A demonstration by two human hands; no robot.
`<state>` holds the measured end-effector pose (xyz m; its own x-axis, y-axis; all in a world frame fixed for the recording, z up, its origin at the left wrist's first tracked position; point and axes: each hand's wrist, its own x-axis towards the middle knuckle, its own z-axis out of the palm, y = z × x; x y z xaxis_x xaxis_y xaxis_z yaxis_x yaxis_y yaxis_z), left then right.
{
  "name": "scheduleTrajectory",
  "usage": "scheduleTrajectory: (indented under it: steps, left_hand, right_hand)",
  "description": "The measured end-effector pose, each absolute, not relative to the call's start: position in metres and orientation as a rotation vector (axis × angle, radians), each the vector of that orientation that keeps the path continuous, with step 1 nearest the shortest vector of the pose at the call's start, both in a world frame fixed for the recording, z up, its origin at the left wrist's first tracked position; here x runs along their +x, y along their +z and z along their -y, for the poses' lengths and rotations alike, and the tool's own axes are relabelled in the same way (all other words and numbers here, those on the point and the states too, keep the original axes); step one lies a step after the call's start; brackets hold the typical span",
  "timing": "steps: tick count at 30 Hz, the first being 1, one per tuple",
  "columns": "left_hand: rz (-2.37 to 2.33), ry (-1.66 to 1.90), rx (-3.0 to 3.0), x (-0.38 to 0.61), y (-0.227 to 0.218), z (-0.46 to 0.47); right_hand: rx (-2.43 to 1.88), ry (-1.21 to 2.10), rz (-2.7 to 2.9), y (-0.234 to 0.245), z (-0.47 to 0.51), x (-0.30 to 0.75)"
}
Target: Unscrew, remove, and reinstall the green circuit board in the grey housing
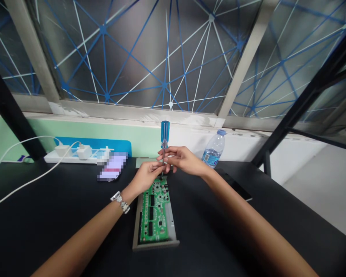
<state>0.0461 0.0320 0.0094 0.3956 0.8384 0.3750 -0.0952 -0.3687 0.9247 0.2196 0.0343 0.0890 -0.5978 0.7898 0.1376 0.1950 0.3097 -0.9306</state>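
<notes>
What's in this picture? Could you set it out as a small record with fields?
Left hand: fingers on the shaft of a blue-handled screwdriver
Right hand: fingers on the same shaft
Screwdriver position: upright, tip down at the green circuit board
Circuit board: lying in a metal case on a black table
Left wrist: silver wristband
Also nearby: water bottle, white power strip

Left hand (145, 177) and right hand (184, 161) pinch close together; both forearms (80, 238) angle inward.
</notes>
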Motion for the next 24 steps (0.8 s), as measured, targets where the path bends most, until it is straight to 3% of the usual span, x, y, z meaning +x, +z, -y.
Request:
scheduleTrajectory:
  steps: [6,16,24]
  left_hand:
    - [-0.690,1.135,1.768,0.047,0.008,-0.031]
    - [-1.146,1.355,1.938,0.053,0.009,-0.020]
    - [-1.056,1.353,1.840,0.053,0.006,-0.025]
  right_hand:
    - [-0.923,1.165,1.935,0.085,-0.037,0.219]
    - [-0.937,0.969,1.779,0.070,-0.041,0.212]
    - [-1.032,0.774,1.767,0.063,-0.040,0.207]
